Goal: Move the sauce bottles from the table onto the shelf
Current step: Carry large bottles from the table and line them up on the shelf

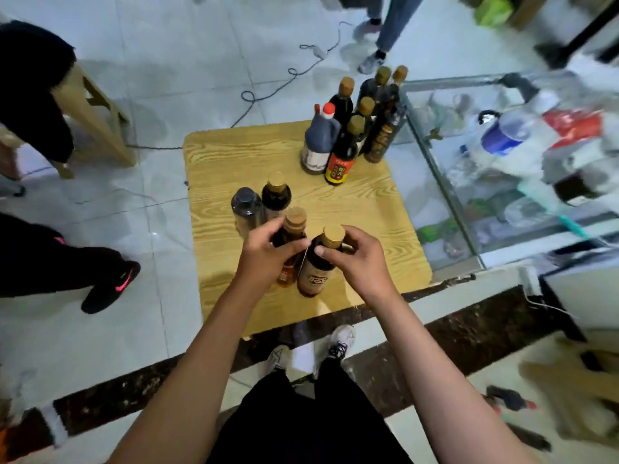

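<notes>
Two hands take two sauce bottles by the neck at the near end of the bench.

The left hand (pixel 264 252) curls its grip round the shoulder of the amber bottle (pixel 290 249); the right hand (pixel 355 254) pinches the dark bottle (pixel 318 262) just under its cap. Both bottles stand upright and touching on the bench (pixel 231 155). They look like full glass: probably heavy, rigid, smooth and breakable, so holding low on the neck seems safest. Just beyond stand two more bottles (pixel 264 200); at the far corner is a cluster of bottles (pixel 348 135), beside a glass cabinet (pixel 445 182).
</notes>
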